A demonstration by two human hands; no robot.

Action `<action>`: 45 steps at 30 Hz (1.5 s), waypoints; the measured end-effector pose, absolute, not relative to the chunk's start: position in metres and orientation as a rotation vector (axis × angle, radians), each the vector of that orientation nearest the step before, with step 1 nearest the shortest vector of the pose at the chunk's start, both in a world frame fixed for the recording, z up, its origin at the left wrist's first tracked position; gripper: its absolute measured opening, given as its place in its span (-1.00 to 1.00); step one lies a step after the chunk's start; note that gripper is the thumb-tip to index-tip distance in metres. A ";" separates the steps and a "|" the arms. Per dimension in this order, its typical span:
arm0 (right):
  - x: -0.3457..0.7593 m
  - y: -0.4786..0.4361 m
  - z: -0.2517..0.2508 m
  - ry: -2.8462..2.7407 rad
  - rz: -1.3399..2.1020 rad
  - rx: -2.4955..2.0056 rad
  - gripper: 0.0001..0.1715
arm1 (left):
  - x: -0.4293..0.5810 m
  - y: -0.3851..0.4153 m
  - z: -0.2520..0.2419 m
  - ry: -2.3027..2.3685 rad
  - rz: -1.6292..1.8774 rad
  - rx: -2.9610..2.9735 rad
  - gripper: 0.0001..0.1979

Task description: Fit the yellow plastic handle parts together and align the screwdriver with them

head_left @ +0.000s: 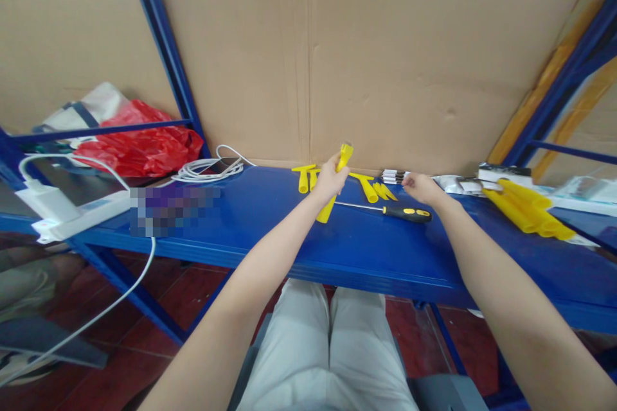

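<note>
My left hand [330, 178] is wrapped round a yellow plastic handle [346, 153], held tilted above the shelf; its squarish head shows above the fist and its wide end below. My right hand [420, 187] is closed beside a row of small black-and-white pieces [393, 176] at the back; what its fingertips hold is hidden. Between the hands are a yellow T-shaped part [369, 187] and several thin yellow pieces [384, 192]. In front of them lies a screwdriver [407, 213] with a black and yellow grip. Another yellow T-shaped part [303, 178] lies left of my left hand.
A cardboard panel [385, 64] stands behind the blue shelf [270, 225]. Rolled yellow sheets [525, 209] and plastic packets [456, 184] lie at right. At left are a coiled white cable [209, 170], a power strip [91, 215] and a red plastic bag [144, 141].
</note>
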State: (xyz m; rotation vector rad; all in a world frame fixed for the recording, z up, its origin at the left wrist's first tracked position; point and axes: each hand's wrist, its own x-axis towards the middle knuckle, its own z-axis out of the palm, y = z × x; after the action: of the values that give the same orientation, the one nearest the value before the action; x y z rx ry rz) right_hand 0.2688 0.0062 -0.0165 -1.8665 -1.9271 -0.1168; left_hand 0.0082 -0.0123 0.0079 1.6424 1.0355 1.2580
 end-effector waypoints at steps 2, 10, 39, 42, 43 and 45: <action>0.260 0.008 -0.015 -1.822 -0.010 -1.696 -0.83 | 0.011 -0.015 0.008 0.933 1.258 1.510 -0.77; 0.215 0.000 -0.008 -1.702 0.495 -1.211 -0.77 | 0.014 -0.021 0.000 0.738 0.921 1.280 -0.80; 0.192 -0.001 -0.017 -1.641 0.373 -1.341 -0.52 | 0.012 -0.020 -0.004 0.748 0.795 1.321 -0.84; 0.199 -0.005 -0.012 -1.717 0.304 -1.432 -0.54 | 0.013 -0.017 -0.004 0.767 0.838 1.278 -0.84; 0.203 -0.008 -0.009 -1.765 0.291 -1.476 -0.56 | 0.014 -0.016 -0.005 0.782 0.857 1.262 -0.83; 0.213 -0.015 -0.002 -1.909 0.296 -1.574 -0.60 | 0.014 -0.014 -0.006 0.816 0.902 1.230 -0.83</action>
State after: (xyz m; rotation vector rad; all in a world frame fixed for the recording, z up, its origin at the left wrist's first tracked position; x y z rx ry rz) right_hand 0.2128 -0.0149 -0.0018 -1.5738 -1.9088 0.2961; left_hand 0.0139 -0.0143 -0.0060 1.2300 0.8162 0.9018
